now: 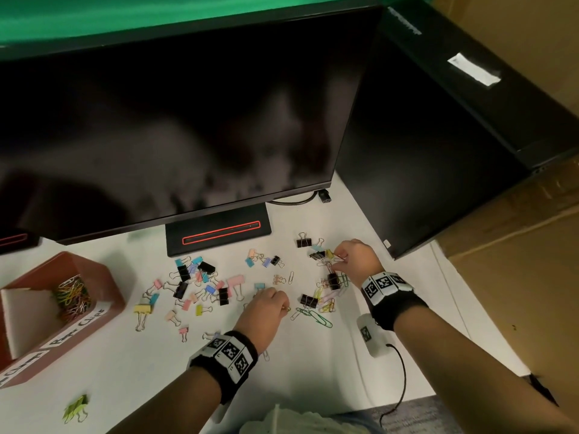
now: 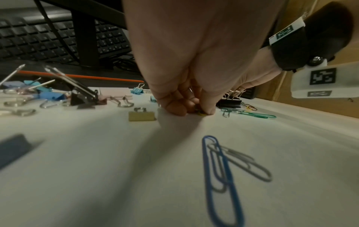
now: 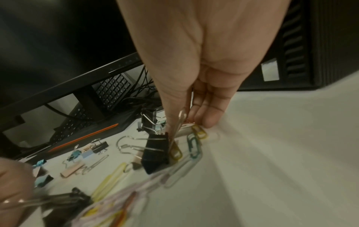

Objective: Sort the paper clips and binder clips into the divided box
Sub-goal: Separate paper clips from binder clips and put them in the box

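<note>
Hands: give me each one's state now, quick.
Left hand: fingers curled, pinching a small yellowish clip on the table.
Right hand: pinching a paper clip above the pile.

Black, pink, blue and yellow binder clips (image 1: 200,286) are showing against the white desk (image 1: 313,371). Green paper clips (image 1: 316,316) are lying near pale lilac ones. The divided box (image 1: 103,274) is showing reddish-brown, and black-and-white checkered marker wristbands (image 1: 228,353) are circling both wrists.
</note>
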Demonstrator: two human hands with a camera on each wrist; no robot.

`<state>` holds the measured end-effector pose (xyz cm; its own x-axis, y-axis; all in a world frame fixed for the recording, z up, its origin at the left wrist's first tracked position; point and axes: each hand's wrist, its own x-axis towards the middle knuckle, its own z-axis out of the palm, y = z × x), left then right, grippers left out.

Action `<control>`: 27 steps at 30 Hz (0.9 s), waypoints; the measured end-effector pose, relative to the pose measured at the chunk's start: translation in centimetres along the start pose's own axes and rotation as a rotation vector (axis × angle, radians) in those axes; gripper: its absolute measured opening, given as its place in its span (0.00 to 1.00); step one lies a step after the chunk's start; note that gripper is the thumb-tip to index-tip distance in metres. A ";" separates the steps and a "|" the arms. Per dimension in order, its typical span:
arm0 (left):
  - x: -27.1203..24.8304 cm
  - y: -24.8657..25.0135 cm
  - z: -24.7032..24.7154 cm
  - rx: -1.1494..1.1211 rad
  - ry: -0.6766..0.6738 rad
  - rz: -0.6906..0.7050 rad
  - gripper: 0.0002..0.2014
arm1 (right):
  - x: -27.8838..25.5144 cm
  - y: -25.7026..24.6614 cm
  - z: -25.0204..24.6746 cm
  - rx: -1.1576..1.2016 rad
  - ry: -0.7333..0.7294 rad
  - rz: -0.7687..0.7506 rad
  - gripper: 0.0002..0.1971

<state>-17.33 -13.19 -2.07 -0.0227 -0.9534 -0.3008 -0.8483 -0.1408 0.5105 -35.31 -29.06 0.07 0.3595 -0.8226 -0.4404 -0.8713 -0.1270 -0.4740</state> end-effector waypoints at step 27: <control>4.5 1.4 -0.8 -0.007 0.142 -0.045 0.09 | -0.2 -1.6 0.5 0.025 -0.123 -0.088 0.07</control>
<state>-18.14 -17.86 -2.06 0.0908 -0.9741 -0.2072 -0.8429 -0.1859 0.5049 -33.78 -28.41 0.53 0.4733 -0.7346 -0.4861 -0.8270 -0.1805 -0.5325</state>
